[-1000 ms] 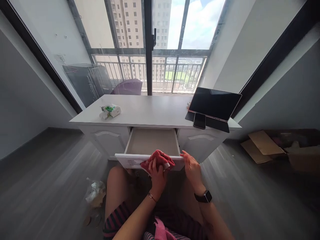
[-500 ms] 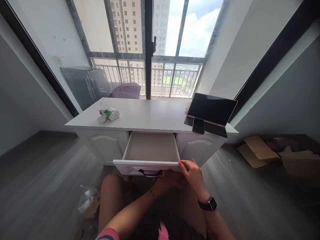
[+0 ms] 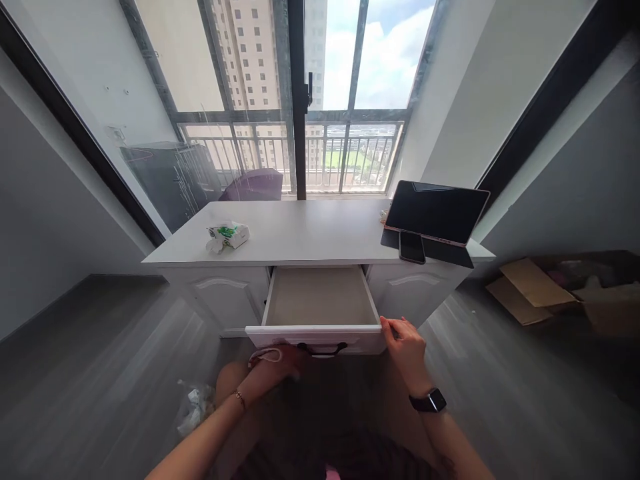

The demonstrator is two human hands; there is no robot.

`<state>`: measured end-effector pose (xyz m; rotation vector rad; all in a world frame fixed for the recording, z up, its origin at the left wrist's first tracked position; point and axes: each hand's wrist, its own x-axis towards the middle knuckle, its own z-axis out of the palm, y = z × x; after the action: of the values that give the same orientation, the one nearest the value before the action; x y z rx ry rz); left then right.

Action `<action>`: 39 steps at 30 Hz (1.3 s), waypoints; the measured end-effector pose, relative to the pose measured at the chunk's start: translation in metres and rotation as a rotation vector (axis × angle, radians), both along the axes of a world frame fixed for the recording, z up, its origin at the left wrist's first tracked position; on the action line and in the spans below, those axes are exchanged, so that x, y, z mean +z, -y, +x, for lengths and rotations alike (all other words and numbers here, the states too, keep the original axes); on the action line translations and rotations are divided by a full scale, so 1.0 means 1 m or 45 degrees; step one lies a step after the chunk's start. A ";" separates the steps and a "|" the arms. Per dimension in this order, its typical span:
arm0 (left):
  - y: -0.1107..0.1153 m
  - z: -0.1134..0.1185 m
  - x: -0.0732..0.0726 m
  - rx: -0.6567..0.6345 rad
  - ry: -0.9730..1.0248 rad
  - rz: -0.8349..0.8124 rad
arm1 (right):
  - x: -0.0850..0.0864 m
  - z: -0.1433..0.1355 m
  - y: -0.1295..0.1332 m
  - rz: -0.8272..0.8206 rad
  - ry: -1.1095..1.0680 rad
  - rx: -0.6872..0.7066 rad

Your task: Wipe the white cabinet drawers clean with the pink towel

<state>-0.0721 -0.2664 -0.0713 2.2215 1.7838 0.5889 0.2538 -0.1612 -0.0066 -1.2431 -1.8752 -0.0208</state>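
Observation:
An open white drawer (image 3: 320,300) with a bare inside juts out from the white cabinet (image 3: 300,230). My right hand (image 3: 407,347), with a watch on its wrist, pinches the right end of the drawer front. Below the drawer front, to the left of its dark handle (image 3: 323,349), is my left hand (image 3: 280,368). A pinkish looped thing, perhaps a cord or cloth, shows at that hand; its fingers are shadowed and blurred, so I cannot make out their grip.
On the cabinet top are a tissue pack (image 3: 233,234), a tablet (image 3: 437,212) and a phone (image 3: 411,247). An open cardboard box (image 3: 537,283) lies on the floor at right, a plastic bag (image 3: 195,407) at lower left. Windows stand behind.
My left hand has moved left beneath the drawer front, from near my right hand to the other side of the handle. My right hand stays at the drawer's right end. The view has shifted slightly.

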 end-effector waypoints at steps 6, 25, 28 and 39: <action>0.030 -0.078 0.023 -0.353 -0.471 0.264 | -0.006 -0.010 -0.001 0.106 -0.004 -0.154; -0.051 0.137 0.025 -0.601 -0.145 0.285 | -0.008 -0.006 -0.006 0.052 -0.047 -0.091; -0.055 0.145 0.032 -0.614 0.091 0.230 | -0.006 -0.005 -0.006 0.043 -0.041 -0.061; 0.001 0.036 0.001 -0.069 -0.230 0.306 | -0.012 -0.007 -0.008 0.098 -0.044 -0.107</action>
<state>-0.0365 -0.2673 -0.0702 2.5492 1.8133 0.6396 0.2464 -0.1537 -0.0183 -1.2608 -1.7755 -0.1147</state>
